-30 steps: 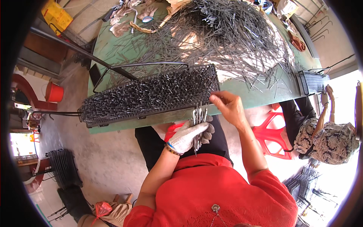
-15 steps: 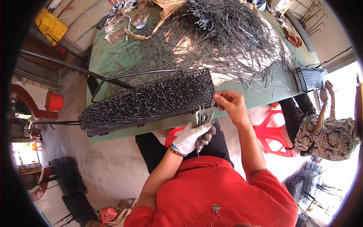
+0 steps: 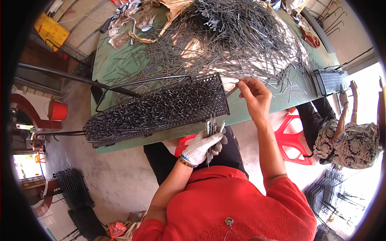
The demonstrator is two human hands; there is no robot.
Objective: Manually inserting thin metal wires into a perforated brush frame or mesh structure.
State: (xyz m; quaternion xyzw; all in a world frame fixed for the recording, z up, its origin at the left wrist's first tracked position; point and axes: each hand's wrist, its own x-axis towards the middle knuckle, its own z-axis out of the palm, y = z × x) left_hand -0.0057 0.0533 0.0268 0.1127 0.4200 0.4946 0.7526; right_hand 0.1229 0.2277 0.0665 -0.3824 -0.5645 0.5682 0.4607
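Note:
My left hand (image 3: 201, 148), in a white knitted glove, is closed around a bundle of thin grey metal strips (image 3: 210, 127) that stand roughly upright in front of my lap. My bare right hand (image 3: 258, 98) pinches one thin metal strip (image 3: 232, 92) between thumb and fingertips. That strip slants down toward the right end of a long black mesh basket (image 3: 226, 105). Tightly packed dark strips (image 3: 161, 108) fill the basket, their ends pointing up. It rests along the near edge of the green table (image 3: 297, 94).
A large heap of loose dark strips (image 3: 241, 28) covers the far part of the table. Used gloves (image 3: 144, 18) lie at the back left. Black rods (image 3: 72, 74) reach from the basket to the left. Another person (image 3: 345, 138) sits at the right by a second mesh basket (image 3: 331, 82).
My right hand has moved slightly up and right, and the strip in its pinch now slants beside the basket's end. My left hand stays nearly in place with its bundle.

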